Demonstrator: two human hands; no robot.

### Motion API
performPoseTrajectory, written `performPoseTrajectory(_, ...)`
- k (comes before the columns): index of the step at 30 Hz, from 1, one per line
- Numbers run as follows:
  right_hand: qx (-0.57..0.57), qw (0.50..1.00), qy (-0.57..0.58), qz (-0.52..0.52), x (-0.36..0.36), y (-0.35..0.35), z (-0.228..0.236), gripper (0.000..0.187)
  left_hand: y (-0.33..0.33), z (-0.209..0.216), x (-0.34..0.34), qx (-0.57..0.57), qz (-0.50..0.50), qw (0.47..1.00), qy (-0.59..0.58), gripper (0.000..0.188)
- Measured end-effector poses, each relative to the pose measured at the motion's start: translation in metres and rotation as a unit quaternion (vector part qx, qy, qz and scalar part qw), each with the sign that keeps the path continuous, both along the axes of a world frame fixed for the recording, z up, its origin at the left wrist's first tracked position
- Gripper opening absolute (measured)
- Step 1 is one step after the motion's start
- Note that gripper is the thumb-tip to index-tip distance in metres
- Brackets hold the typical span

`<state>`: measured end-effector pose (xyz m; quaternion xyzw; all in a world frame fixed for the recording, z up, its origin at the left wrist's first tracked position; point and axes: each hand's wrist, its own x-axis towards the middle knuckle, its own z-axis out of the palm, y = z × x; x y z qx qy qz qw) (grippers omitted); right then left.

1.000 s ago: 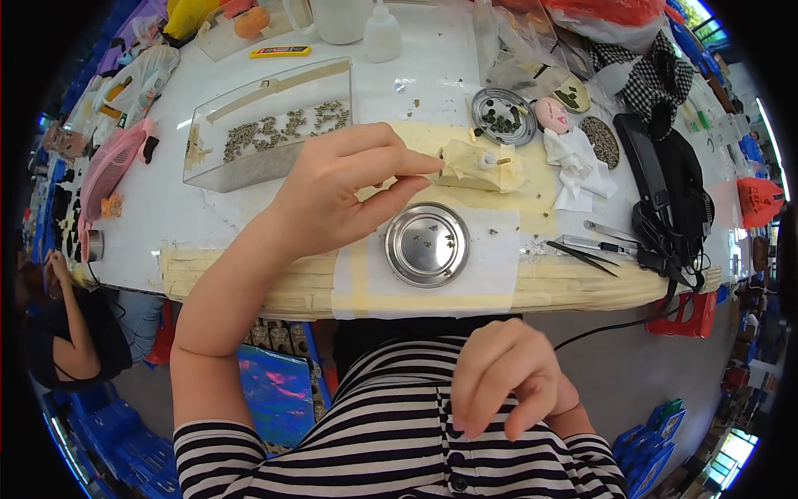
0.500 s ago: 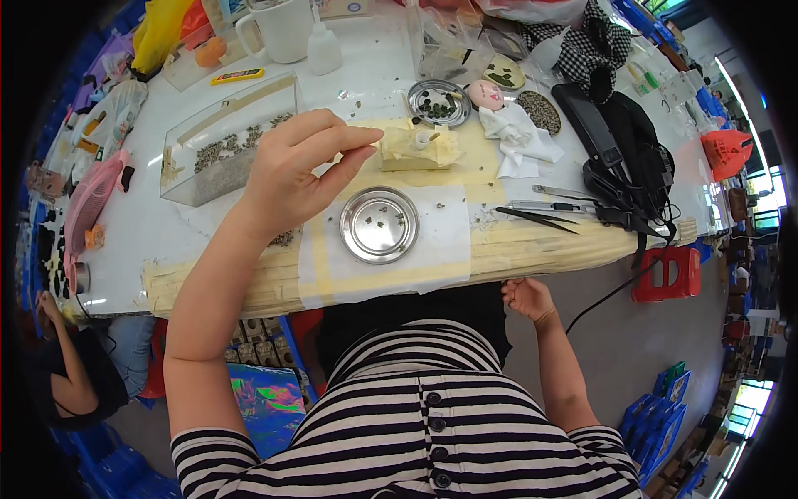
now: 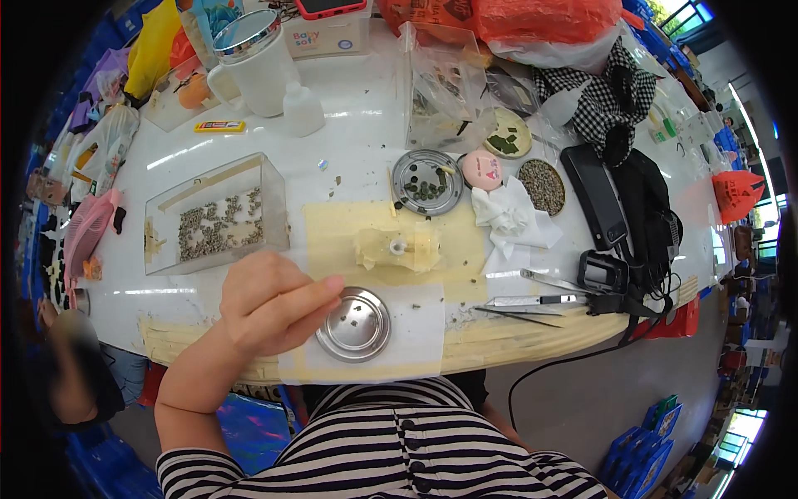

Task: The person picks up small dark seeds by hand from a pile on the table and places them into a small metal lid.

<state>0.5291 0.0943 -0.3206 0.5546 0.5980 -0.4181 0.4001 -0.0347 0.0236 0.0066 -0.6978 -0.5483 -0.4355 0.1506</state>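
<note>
My left hand [image 3: 274,306] hovers at the left rim of a shallow steel dish [image 3: 366,341]. Its fingers are closed in a pinch, and anything between the tips is too small to make out. A few tiny dark bits [image 3: 356,320] lie in the dish. Beyond the dish, a block wrapped in yellow tape [image 3: 416,251] has a small pale round piece [image 3: 397,246] on top. Left of it stands a clear plastic box [image 3: 278,204] with many small greyish pieces [image 3: 218,229]. My right hand is out of sight; only a sliver of that arm shows beside my shirt.
Right of the dish lie a utility knife [image 3: 532,300] and black tweezers [image 3: 517,313]. Farther off are a steel dish of dark green pieces [image 3: 399,195], crumpled tissue [image 3: 509,212], a black strapped bag [image 3: 648,216] and a white mug [image 3: 258,79]. Someone sits at far left.
My left hand has gone from beside the taped block back toward the dish's left rim, still pinched. My right hand has dropped out of view. The head view has shifted, showing more of the table's far side.
</note>
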Motion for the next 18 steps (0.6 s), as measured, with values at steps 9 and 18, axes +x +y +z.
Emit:
performPoseTrajectory(9, 0.043, 0.998, 0.040, 0.021, -0.046, 0.050, 0.011, 0.040, -0.013, -0.015, 0.005, -0.007, 0.014, 1.000, 0.015, 0.025)
performPoseTrajectory(18, 0.184, 0.969, 0.155, 0.047, -0.118, 0.097, -0.053, 0.040, -0.012, -0.006, 0.001, 0.059, 0.037, 0.995, 0.069, 0.027)
